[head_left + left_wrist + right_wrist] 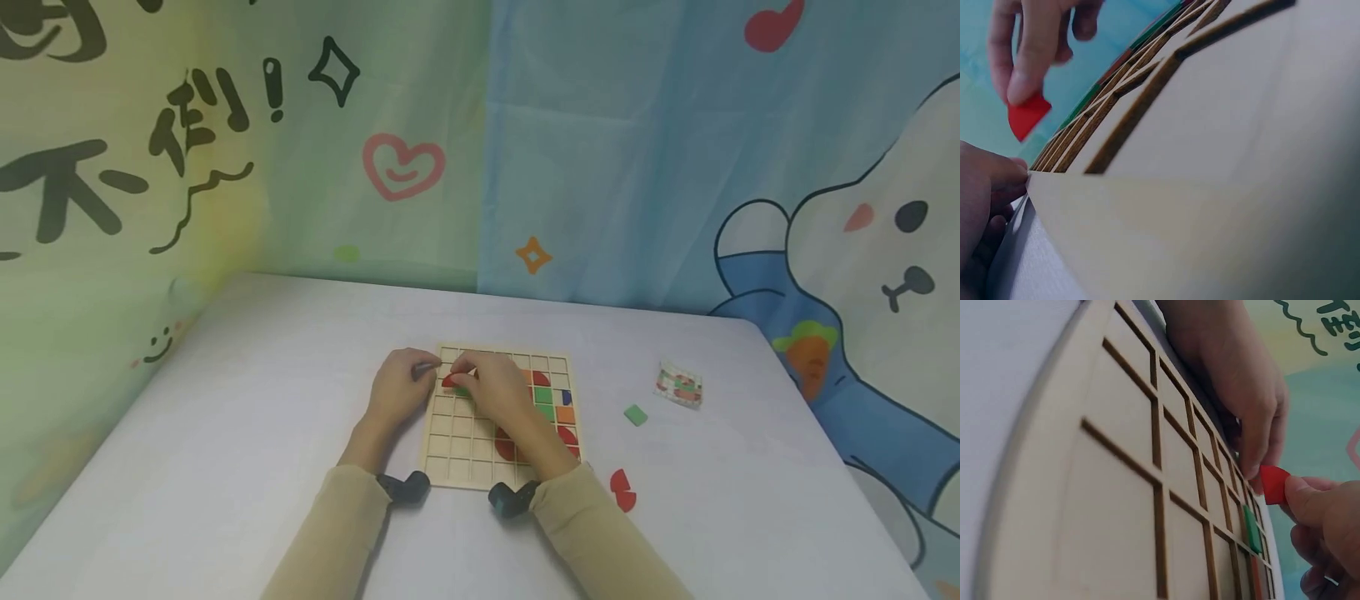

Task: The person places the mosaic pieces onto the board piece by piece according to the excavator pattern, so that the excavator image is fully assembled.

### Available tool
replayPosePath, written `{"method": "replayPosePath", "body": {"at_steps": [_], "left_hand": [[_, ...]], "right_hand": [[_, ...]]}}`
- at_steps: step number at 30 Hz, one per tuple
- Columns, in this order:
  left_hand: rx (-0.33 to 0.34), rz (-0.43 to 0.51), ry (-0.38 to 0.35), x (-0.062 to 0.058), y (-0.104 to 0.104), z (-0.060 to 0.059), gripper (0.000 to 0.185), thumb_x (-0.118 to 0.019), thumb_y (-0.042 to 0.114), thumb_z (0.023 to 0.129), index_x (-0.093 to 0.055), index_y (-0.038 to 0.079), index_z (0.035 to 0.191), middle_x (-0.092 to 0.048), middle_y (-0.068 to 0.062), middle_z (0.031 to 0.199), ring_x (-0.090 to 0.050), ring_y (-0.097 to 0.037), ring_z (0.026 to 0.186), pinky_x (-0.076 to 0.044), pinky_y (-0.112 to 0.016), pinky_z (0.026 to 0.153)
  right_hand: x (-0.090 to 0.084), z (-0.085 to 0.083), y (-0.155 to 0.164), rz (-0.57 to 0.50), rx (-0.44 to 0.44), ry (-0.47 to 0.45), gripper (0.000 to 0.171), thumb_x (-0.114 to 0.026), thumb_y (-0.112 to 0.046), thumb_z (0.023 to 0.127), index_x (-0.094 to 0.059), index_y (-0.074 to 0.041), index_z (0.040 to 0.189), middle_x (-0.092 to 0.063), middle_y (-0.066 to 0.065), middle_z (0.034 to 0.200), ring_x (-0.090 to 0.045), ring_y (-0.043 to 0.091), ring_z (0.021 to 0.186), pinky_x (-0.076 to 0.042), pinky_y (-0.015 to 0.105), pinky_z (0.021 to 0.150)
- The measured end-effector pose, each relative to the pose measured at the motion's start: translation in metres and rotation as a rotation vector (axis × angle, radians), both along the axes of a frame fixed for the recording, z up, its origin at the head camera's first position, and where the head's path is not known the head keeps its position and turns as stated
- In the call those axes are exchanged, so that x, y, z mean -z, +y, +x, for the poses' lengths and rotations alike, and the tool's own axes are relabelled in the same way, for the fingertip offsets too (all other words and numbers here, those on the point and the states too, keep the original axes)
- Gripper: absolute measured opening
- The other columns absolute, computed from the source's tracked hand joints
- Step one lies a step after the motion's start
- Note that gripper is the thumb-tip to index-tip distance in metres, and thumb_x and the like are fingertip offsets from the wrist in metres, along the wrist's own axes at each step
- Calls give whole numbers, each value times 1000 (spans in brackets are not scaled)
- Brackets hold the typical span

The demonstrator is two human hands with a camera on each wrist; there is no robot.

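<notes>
My right hand [495,387] pinches a red quarter-round piece [1274,485] between thumb and fingers, just over the upper left squares of a wooden grid board [459,468]. In the left wrist view, the red piece [1027,117] hangs from the fingertips above the grid. At the board's left edge, my left hand [400,389] grips the rim, its fingers curled against the side. A green piece [1251,529] sits in the grid close to the right hand. Red, green and orange pieces fill several squares on the board's right side, partly hidden by the right forearm.
Right of the board lie a loose green square [636,415] and loose red pieces [623,490]. Farther right is a small card [679,385] with a coloured pattern. All rest on a white table [225,467], with a printed curtain [585,167] behind.
</notes>
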State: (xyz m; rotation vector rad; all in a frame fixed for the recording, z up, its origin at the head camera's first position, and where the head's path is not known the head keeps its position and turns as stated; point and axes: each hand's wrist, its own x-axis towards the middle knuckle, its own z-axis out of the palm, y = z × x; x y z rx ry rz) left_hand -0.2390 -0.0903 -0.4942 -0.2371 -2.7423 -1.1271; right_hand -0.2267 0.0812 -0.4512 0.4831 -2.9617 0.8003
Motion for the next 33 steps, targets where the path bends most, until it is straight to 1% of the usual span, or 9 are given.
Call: {"method": "replayPosePath", "body": {"at_steps": [1,4,7,11,13,18,23,28,33], "left_hand": [[2,2,-3,0,0,0,20,-62,15,87,-71,14,105,-68,-6,114,-56,-26,118,-43,-44,106],[4,8,-12,1,0,0,20,-62,15,87,-71,14,105,-68,-6,114,-56,-26,118,-43,-44,105],[6,18,-16,1,0,1,20,-62,15,87,-71,14,105,-68,-6,114,-56,-26,117,-44,-45,104],[19,30,6,0,0,1,20,-63,13,86,-71,13,104,-68,-6,113,-57,-27,116,-45,-46,103],[19,27,17,0,0,1,20,-63,13,86,-71,13,103,-69,-6,112,-57,-27,115,-45,-46,102],[13,14,25,1,0,0,20,-63,13,85,-71,12,103,-69,-6,111,-58,-27,114,-46,-45,102],[10,10,27,1,0,1,20,-63,14,86,-71,13,104,-69,-6,111,-58,-26,113,-46,-44,101],[3,-1,23,0,0,1,20,-63,15,86,-71,14,104,-69,-5,110,-58,-25,113,-47,-43,100],[2,-5,20,0,1,1,20,-63,14,86,-71,14,104,-69,-5,111,-58,-25,114,-47,-43,101]], "right_hand": [[0,-1,-2,-11,6,-15,9,-66,-29,89,-70,-23,94,-71,-9,91,-61,9,74,-50,26,64],[3,-2,-5,0,-5,-35,9,-67,-28,88,-71,-22,93,-72,-7,91,-63,10,78,-52,26,66],[3,-2,-7,9,-27,-44,9,-68,-27,87,-71,-20,91,-72,-6,88,-63,10,75,-51,26,63],[2,-3,-10,52,-26,-56,7,-69,-26,86,-70,-19,88,-68,-5,89,-62,12,76,-52,27,63],[2,-5,-12,73,-17,-71,7,-69,-26,86,-69,-19,87,-67,-4,91,-63,13,80,-53,28,64],[5,-8,-14,83,-3,-100,8,-68,-26,87,-69,-19,91,-68,-4,93,-64,14,83,-53,29,65],[7,-10,-14,81,-7,-92,7,-69,-26,86,-69,-20,90,-69,-5,91,-65,14,84,-54,30,65],[6,-8,-16,114,9,-80,7,-70,-27,85,-68,-21,89,-67,-5,90,-64,15,86,-54,32,66],[6,-6,-19,158,23,-47,7,-70,-27,85,-67,-21,86,-63,-5,88,-62,13,80,-53,31,61]]}}
